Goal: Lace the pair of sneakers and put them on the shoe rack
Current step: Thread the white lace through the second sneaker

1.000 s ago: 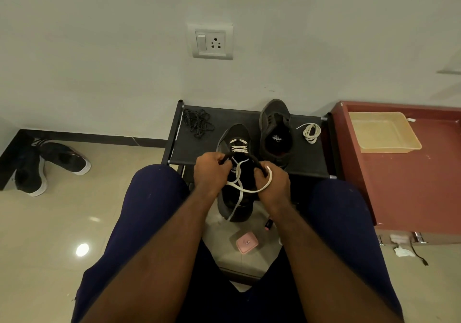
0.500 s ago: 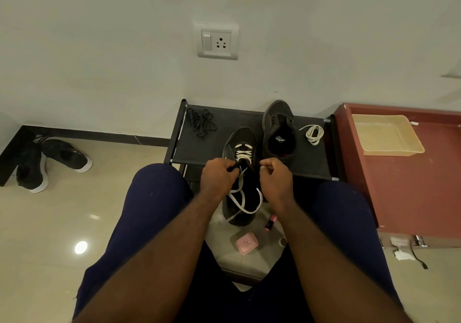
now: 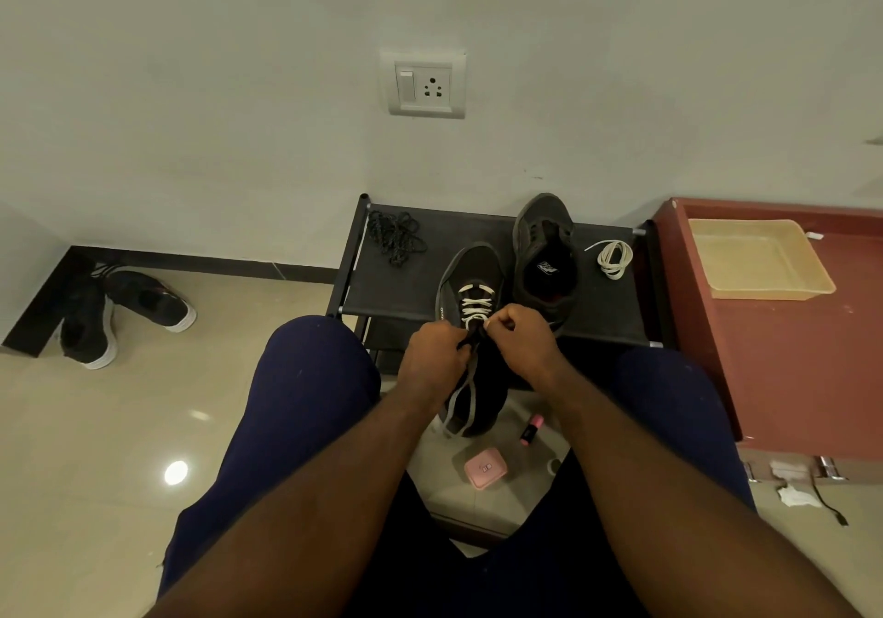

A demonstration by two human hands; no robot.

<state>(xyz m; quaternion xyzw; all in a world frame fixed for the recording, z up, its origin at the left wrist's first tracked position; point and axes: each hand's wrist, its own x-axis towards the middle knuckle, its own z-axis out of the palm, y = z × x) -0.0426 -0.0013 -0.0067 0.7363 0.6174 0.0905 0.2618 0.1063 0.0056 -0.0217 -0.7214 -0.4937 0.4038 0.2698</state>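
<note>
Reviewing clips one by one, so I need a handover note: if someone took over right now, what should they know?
Left hand grips the front sneaker by its top eyelets; right hand pinches its white lace.
Lower eyelets laced; lace ends hang loose.
Second sneaker sits unlaced on the shoe rack, a coiled lace beside it.
To do: finish this one, lace the other, rack both.

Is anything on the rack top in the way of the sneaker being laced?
Nothing visible blocks it. The half-laced sneaker reaches toe-first over the front edge of the shoe rack. The second sneaker stands close on its right; the black lace tangle sits back left, the white lace coil far right.
</note>
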